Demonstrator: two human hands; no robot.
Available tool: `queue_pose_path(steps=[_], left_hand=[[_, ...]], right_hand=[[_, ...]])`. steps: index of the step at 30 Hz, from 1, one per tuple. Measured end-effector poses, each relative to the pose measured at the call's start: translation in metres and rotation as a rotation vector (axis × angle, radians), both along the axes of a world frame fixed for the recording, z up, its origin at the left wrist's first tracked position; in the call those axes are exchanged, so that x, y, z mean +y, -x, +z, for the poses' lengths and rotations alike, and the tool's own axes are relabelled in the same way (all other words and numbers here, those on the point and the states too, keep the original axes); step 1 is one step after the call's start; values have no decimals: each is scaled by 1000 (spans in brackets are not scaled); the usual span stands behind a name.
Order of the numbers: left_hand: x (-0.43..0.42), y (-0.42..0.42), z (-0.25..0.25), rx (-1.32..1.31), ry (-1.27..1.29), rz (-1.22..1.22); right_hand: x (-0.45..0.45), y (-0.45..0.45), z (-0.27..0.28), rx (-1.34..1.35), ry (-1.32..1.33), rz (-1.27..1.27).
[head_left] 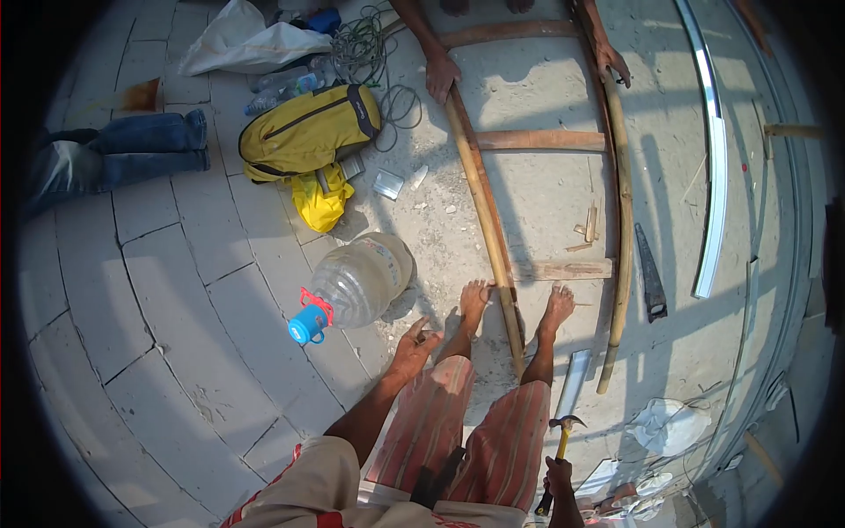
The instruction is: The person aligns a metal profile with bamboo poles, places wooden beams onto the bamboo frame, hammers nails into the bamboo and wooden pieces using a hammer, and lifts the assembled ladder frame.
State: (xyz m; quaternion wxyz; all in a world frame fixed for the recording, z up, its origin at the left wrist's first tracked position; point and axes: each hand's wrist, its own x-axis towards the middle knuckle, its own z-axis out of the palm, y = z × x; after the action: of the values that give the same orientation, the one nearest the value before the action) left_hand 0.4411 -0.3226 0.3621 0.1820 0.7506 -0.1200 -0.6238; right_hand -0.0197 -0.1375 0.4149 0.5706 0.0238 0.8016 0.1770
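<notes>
Bright sunlight — dark shadow bands across the floor [546, 211] — with lens-bent edges and blackened corners.

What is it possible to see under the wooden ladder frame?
Through the gaps of the wooden ladder frame, the grey floor and some small wood scraps are visible. Anything directly beneath its own wood is covered and cannot be seen.

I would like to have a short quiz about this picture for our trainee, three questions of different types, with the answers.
1. Which of the wearer's hands holds the yellow-and-black claw hammer?
2. True or false: the long grey handsaw lies outside the ladder-shaped brown wooden frame.
3. What colour is the cover on the big clear plastic bottle: (a) yellow, (b) blue, (c) white?

Key: 1. The right hand. 2. True. 3. (b).
</notes>
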Motion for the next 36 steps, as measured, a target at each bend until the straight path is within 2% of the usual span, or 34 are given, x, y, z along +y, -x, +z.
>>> queue_pose_path(steps=[4, 5, 8, 14, 28, 31, 33, 34, 36], left_hand=[[7, -36, 20, 8, 37, 123], [14, -47, 20, -27, 37, 49], [33, -74, 20, -80, 29, -83], [39, -98, 10, -110, -33, -272], [6, -121, 1, -77, 84, -459], [11, -122, 14, -106, -49, -340], [26, -129, 20, -121, -76, -329], [32, -129, 17, -122, -73, -305], [56, -139, 14, -118, -102, -393]], right_hand=[[22, -31, 15, 29, -64, -1], [27, -38, 18, 27, -63, -6], [20, -67, 23, -4, -57, 221], [27, -103, 11, -10, 20, 47], [138, -147, 56, -7, -81, -177], [145, -165, 77, -3, -99, -223], [181, -170, 59, -9, 7, -107], [177, -175, 60, 23, 37, -153], [186, -183, 56, 17, 73, -174]])
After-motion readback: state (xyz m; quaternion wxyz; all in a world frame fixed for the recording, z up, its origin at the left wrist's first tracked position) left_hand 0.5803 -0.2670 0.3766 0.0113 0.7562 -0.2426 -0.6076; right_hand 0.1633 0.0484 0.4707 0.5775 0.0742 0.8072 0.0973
